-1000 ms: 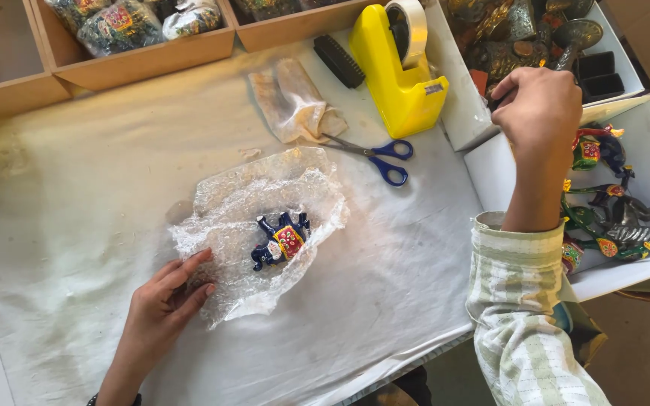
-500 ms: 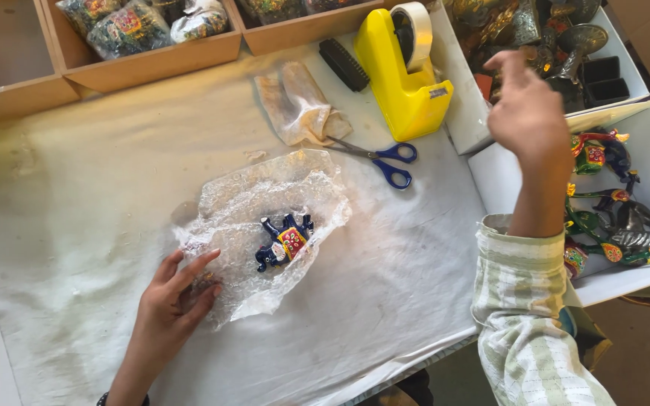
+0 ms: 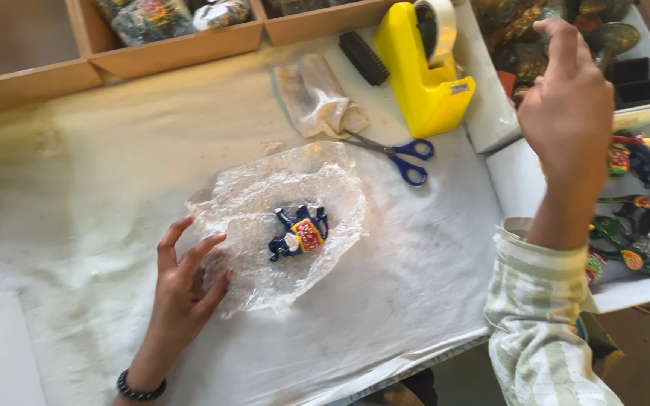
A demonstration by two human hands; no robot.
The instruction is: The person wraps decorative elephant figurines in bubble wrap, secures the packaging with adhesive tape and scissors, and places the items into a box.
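While the left hand lay flat with fingers spread on the near edge of a crumpled sheet of bubble wrap, holding nothing and only pressing the wrap down, the right hand was raised above the white trays at the right, fingers loosely curled; whether it held anything could not be told.

Item on the wrap: one small painted elephant figure, dark blue with a red and yellow saddle cloth, lying on its side near the middle of the sheet, apart from both hands.

Surface: a table covered in white cloth.

Beyond the wrap: blue-handled scissors, their tips under a folded clear bag; a yellow tape dispenser with a roll of tape; a black brush just beside it.

Far edge: wooden boxes with wrapped pieces inside.

Right side: a white tray with more painted figures, partly hidden by the right forearm and its striped sleeve.
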